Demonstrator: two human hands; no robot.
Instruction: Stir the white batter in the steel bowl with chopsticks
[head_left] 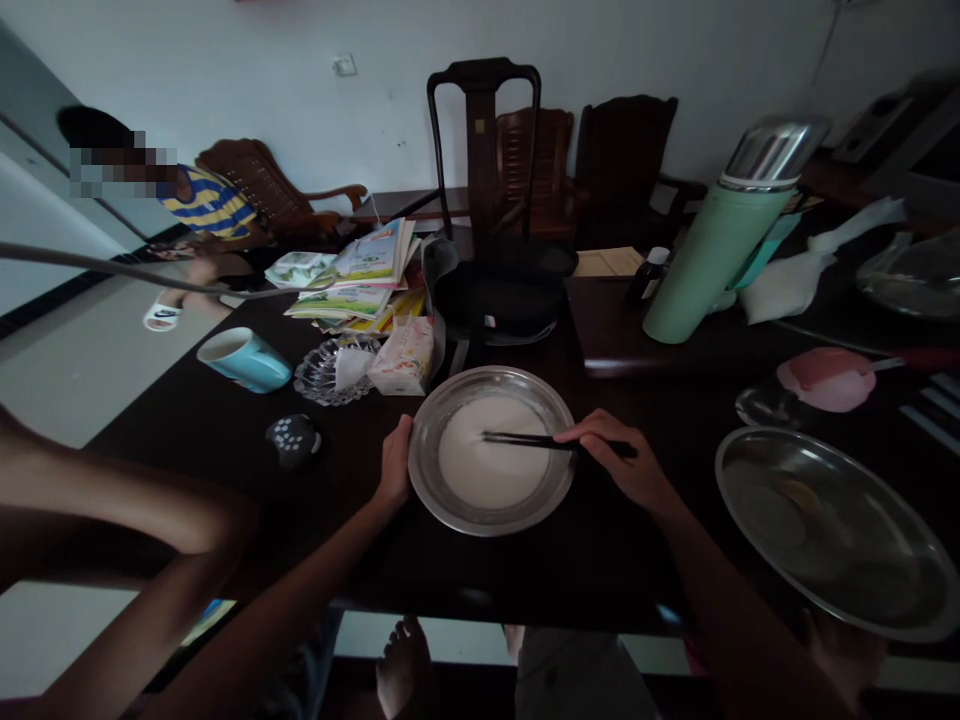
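Observation:
A round metal bowl (427, 505) of milky white liquid (487, 475) stands on the dark table in front of me. My left hand (395, 462) grips the bowl's left side, its thumb up along the rim and the other fingers mostly hidden. In my right hand (619, 460) is a pair of dark chopsticks (525, 439), held close together. They reach over the bowl's right rim, and their tips dip into the liquid near its middle. The fingers are closed round the upper part of the chopsticks.
Right of the bowl are a large metal basin (862, 520), a pink bowl (825, 380) and a green thermos (705, 250). To the left sit a blue mug (244, 360), a glass dish (330, 375) and a tissue box (405, 357). Another person's bent arm (187, 530) rests at the left edge.

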